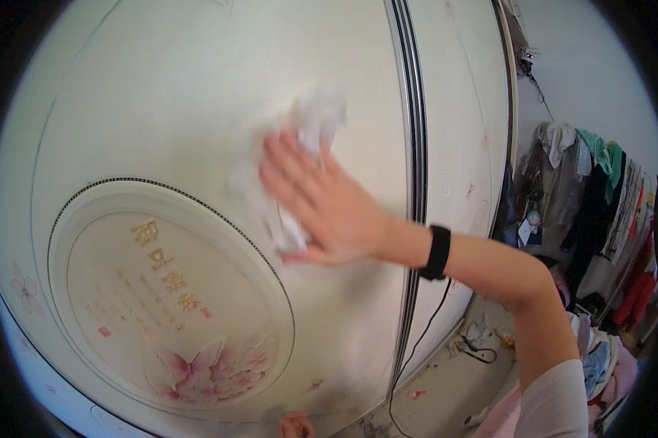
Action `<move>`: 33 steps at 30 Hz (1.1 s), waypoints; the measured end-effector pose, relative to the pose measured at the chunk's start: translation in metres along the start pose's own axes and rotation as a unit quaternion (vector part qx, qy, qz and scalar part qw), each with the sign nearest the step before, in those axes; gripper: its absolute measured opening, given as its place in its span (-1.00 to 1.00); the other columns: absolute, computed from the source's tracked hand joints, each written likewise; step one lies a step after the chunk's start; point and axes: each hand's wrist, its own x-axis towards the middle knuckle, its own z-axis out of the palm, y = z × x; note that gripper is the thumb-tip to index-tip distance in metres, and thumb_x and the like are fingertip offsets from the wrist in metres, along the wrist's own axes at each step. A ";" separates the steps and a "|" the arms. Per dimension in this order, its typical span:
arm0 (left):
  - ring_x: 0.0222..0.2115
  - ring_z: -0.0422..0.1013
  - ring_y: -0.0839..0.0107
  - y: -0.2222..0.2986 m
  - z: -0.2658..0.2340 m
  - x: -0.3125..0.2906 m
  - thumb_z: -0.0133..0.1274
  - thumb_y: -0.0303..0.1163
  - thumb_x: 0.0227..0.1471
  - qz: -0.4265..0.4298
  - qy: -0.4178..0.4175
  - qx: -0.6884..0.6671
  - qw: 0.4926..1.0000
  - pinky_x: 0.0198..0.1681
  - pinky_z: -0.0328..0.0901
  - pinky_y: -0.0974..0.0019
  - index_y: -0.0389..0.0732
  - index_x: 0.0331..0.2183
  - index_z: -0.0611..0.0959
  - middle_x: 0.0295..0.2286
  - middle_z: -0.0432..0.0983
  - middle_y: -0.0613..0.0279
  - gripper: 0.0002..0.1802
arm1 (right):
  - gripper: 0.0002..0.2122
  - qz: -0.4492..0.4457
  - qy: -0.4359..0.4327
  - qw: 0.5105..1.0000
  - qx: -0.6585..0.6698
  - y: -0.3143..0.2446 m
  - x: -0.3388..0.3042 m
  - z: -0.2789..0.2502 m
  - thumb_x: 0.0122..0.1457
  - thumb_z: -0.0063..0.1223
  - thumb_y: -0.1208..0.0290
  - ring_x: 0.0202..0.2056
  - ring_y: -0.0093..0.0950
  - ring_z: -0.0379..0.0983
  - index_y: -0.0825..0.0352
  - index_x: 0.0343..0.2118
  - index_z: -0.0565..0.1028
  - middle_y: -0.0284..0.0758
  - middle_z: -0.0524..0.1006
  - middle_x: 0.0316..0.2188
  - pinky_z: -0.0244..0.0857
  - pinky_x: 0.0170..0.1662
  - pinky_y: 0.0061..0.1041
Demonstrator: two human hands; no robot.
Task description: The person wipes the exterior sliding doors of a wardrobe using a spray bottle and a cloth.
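Observation:
My right hand [321, 197] presses a crumpled white cloth [289, 230] flat against a glossy cream cabinet door [197, 87]. The cloth shows above the fingers and below the palm, a little smeared by motion. A black band [436, 252] circles the right wrist. At the lower edge of the picture, part of my left hand [294, 425] shows with its fingers curled in. Whatever it may hold is hidden. Down and left of the cloth, the door carries an oval panel [175, 299] with gold lettering and pink flowers, edged by a dark beaded line.
A dark metal strip [412, 109] divides this door from another pale panel [460, 131] on the right. A black cable [424, 332] hangs down toward the floor [438, 383]. Farther right are hanging clothes [599, 175] and a heap of clothing [606, 365].

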 end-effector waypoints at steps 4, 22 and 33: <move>-0.82 0.01 0.66 0.011 0.004 0.000 -0.35 -0.02 0.19 0.029 -0.015 0.011 0.999 -0.77 -0.09 0.54 -0.19 -0.38 0.53 -0.78 0.21 0.43 -0.51 | -0.25 -0.040 -0.113 0.992 -0.031 -0.020 -0.046 0.017 0.09 -0.43 -0.15 0.25 -0.15 -0.23 0.43 0.17 0.00 -0.03 -0.12 0.22 -0.46 0.21 -0.08; -0.81 0.05 0.63 0.005 0.006 0.002 -0.31 -0.02 0.17 0.028 0.008 0.000 1.000 -0.77 -0.08 0.54 -0.22 -0.35 0.50 -0.78 0.23 0.40 -0.53 | -0.20 0.078 0.058 0.994 -0.047 0.046 -0.019 0.000 0.08 -0.23 -0.13 0.23 -0.02 -0.34 0.41 0.20 -0.14 0.05 -0.22 0.21 -0.47 0.21 -0.03; -0.81 0.03 0.66 -0.004 -0.004 0.003 -0.31 0.00 0.16 0.036 0.043 0.003 0.998 -0.76 -0.11 0.56 -0.24 -0.38 0.52 -0.76 0.24 0.41 -0.50 | -0.32 -0.044 -0.091 0.993 -0.060 0.021 -0.053 0.000 0.13 -0.54 -0.14 0.26 -0.22 -0.25 0.27 0.20 -0.01 -0.13 -0.14 0.24 -0.60 0.21 -0.06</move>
